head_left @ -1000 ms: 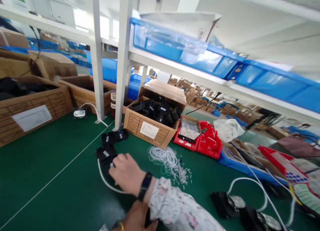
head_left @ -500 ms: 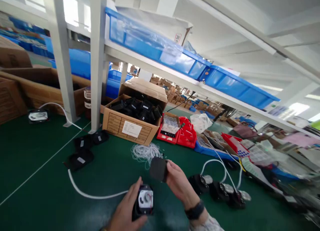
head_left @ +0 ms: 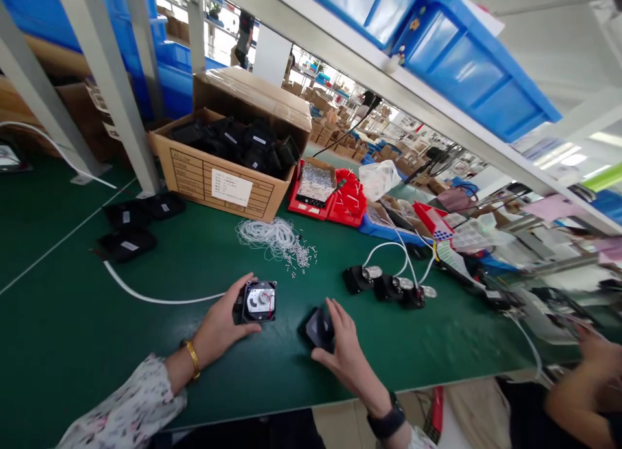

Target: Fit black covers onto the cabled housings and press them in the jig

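Square black fan (head_left: pixel 259 301): lies face up on green mat (head_left: pixel 58 345), white round hub label, thin red and black leads across it. White cable (head_left: pixel 160 299) trails left from beside it. Black cover piece (head_left: pixel 318 326): smaller, glossy, tilted, near the fan's right side, not touching it, partly covered by right hand (head_left: pixel 343 348).

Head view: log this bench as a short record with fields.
left hand: grips black square fan with white centre label, lying on green mat
right hand: fingers over flat black square part on the mat
white cable: runs leftward from the left hand across the mat
behind: open cardboard box of black parts; tangle of white ties
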Action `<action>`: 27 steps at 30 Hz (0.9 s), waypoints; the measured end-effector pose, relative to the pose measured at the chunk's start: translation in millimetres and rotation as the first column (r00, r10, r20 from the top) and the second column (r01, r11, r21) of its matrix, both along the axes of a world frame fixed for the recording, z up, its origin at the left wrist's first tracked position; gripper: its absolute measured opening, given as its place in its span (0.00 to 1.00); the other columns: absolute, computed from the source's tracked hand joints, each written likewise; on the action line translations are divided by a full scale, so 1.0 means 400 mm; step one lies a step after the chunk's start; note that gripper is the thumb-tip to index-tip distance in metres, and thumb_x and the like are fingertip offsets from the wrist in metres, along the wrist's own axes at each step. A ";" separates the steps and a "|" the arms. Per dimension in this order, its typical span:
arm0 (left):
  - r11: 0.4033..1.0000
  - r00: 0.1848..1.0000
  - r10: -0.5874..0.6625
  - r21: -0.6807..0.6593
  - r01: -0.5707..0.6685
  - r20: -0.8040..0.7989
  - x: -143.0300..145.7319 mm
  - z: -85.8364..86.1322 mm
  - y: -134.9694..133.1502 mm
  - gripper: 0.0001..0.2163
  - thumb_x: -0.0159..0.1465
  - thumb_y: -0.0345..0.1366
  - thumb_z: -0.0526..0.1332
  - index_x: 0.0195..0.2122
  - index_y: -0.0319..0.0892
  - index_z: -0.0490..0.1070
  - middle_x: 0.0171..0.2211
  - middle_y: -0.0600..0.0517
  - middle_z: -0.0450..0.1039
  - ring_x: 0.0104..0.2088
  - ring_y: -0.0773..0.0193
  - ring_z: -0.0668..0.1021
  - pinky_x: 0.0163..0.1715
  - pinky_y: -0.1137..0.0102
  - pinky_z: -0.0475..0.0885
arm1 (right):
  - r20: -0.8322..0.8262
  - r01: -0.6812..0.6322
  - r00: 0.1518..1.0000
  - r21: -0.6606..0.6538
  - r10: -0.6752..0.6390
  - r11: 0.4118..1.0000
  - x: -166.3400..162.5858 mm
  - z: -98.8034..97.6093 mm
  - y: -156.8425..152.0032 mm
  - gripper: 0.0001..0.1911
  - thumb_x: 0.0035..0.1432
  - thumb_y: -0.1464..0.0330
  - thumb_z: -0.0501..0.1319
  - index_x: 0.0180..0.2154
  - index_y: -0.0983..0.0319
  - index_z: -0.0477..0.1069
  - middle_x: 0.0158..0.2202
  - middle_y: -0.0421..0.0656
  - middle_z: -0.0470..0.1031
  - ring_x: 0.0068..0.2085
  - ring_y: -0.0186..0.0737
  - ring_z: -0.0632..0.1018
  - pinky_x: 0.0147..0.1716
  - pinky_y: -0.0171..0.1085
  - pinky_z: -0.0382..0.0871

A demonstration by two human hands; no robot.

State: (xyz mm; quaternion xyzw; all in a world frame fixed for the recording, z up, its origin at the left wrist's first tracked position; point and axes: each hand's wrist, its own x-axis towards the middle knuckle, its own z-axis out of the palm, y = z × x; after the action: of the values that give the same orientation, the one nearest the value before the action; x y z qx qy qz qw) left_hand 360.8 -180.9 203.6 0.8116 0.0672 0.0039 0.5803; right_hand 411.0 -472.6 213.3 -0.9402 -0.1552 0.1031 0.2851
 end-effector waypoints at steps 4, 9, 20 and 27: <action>0.993 1.000 0.002 -0.116 0.001 0.024 -0.003 -0.008 0.004 0.43 0.44 0.30 0.70 0.60 0.47 0.48 0.57 0.46 0.61 0.56 0.53 0.66 0.57 0.59 0.59 | 0.031 -0.133 0.991 0.004 0.132 0.991 -0.007 0.014 0.087 0.41 0.47 0.74 0.61 0.60 0.57 0.46 0.57 0.48 0.55 0.58 0.51 0.57 0.57 0.52 0.51; 0.978 0.994 0.003 -0.205 0.020 0.107 -0.003 -0.031 0.004 0.43 0.41 0.31 0.72 0.57 0.46 0.51 0.56 0.44 0.62 0.55 0.53 0.66 0.57 0.59 0.59 | 0.112 -0.386 0.922 0.255 0.370 0.886 0.022 0.102 0.224 0.41 0.47 0.72 0.64 0.58 0.57 0.46 0.57 0.48 0.55 0.58 0.47 0.59 0.58 0.48 0.54; 0.998 0.953 -0.049 -0.028 0.060 0.300 -0.006 -0.020 0.015 0.45 0.47 0.34 0.70 0.62 0.49 0.46 0.61 0.44 0.51 0.59 0.51 0.59 0.58 0.55 0.56 | 0.072 -0.319 0.947 0.347 0.314 0.882 0.031 0.099 0.320 0.37 0.54 0.57 0.59 0.60 0.60 0.46 0.58 0.51 0.55 0.58 0.51 0.57 0.56 0.52 0.54; 0.986 0.944 -0.159 0.089 0.139 0.288 -0.007 0.025 0.022 0.34 0.51 0.38 0.67 0.57 0.45 0.55 0.57 0.45 0.58 0.57 0.52 0.62 0.57 0.58 0.58 | -0.638 0.444 0.733 0.711 0.235 0.545 -0.067 0.014 0.326 0.26 0.51 0.55 0.61 0.47 0.64 0.64 0.46 0.50 0.69 0.44 0.45 0.73 0.38 0.39 0.70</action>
State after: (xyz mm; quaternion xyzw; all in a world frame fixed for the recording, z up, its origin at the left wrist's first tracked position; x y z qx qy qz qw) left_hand 358.1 -172.2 213.7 0.8239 -0.0816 0.0831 0.5546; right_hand 384.3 -342.3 218.8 -0.5926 -0.0094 0.3288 0.7353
